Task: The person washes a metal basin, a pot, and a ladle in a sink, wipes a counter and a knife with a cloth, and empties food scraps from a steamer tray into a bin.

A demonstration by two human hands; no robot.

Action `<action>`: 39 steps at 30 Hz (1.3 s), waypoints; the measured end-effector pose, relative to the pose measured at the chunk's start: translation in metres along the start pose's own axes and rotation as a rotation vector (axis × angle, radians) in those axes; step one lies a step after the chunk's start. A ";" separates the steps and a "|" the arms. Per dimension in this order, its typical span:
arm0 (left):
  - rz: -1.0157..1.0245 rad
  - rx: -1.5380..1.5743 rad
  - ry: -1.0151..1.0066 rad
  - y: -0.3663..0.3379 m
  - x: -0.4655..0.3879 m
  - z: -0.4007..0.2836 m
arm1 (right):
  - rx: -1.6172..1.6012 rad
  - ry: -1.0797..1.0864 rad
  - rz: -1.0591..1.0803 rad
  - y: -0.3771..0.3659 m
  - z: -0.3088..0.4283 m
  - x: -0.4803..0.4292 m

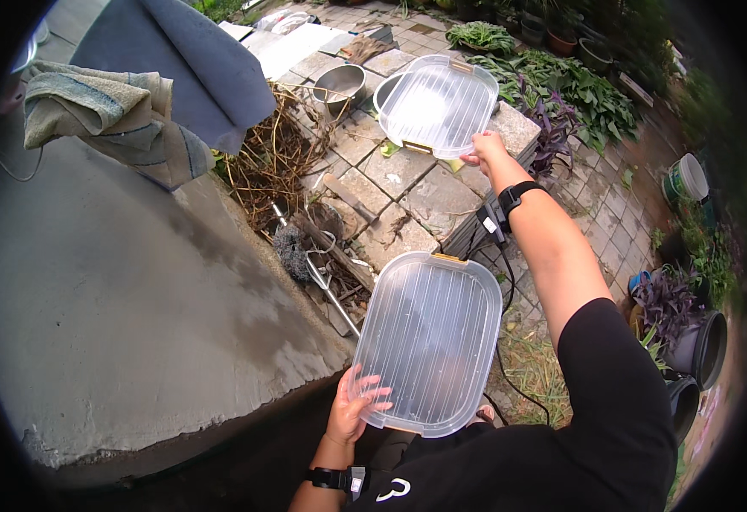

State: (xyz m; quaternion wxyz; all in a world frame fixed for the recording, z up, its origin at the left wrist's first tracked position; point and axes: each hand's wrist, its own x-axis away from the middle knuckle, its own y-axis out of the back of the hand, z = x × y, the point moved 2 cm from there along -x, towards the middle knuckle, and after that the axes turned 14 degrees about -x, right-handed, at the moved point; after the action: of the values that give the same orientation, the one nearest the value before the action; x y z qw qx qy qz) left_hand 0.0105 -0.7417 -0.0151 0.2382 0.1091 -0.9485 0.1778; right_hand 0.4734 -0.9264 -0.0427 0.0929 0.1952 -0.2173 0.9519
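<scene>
My left hand [348,406] grips the lower left corner of a clear ribbed plastic lid [431,333], which is held in front of my body. Some fingers show through the plastic. Farther out, my outstretched right hand [488,152] holds the near right corner of a second clear ribbed lid [437,105] with brownish clips. Sunlight glares off its surface. This lid is above a stack of paving slabs [396,169] and partly covers a round, pale-rimmed container. Whether the lid touches the container I cannot tell.
A concrete ledge [124,275] runs along the left, with a striped towel [104,115] above it. Dry twigs [264,160], a wooden-handled tool [348,195], a metal pot [340,86] and a steel wool scrubber [291,251] lie beyond. Cut greens [578,89] and potted plants line the right.
</scene>
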 end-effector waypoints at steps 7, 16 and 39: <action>-0.049 0.051 0.043 0.007 0.003 0.010 | 0.000 -0.071 0.114 -0.027 -0.031 -0.036; -0.027 0.061 0.046 0.001 -0.011 0.004 | 0.302 -0.101 0.143 0.010 -0.008 0.031; -0.087 0.088 -0.408 -0.092 -0.095 -0.061 | -0.311 -0.428 0.404 0.068 -0.044 0.260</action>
State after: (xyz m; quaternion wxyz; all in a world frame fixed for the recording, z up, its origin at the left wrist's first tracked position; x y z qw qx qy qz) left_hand 0.1447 -0.7900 0.0147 0.0438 0.1941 -0.9628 0.1828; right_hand 0.2055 -0.9434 0.0024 -0.1169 0.3269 -0.4091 0.8439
